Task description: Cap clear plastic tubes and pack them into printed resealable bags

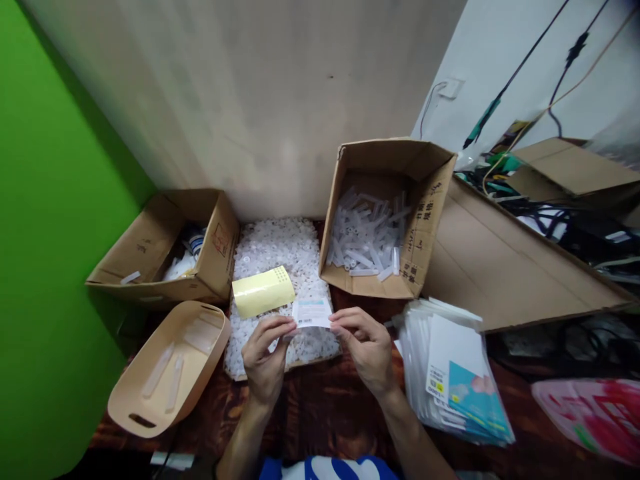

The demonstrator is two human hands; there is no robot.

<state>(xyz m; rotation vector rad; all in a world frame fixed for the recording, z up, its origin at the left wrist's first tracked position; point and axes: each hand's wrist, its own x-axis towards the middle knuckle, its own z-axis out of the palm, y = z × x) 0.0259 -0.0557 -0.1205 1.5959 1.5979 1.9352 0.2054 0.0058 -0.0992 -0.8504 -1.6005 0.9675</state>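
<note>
L hand (267, 357) & R hand (364, 347) each pinch one end of printed white card (312, 311), held over small white pcs (280, 240); print too small to read, poss. incl. barcode. Yellow sheet (264, 292) on pcs, beyond L hand. Tan basket (197, 383) w/ tubes (159, 371) to L; bagged stack (455, 380) to R.

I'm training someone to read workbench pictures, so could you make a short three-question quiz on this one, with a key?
1. True or false: the left hand and the right hand both hold the white card in their fingers.
2. Where do most of the translucent tubes lie?
A) in the tan basket
B) in the cardboard box to the right of the small white pieces
C) in the right hand
3. Fill in: the yellow sheet lies nearer the ___ hand.

Key: 1 true; 2 B; 3 left.
</note>
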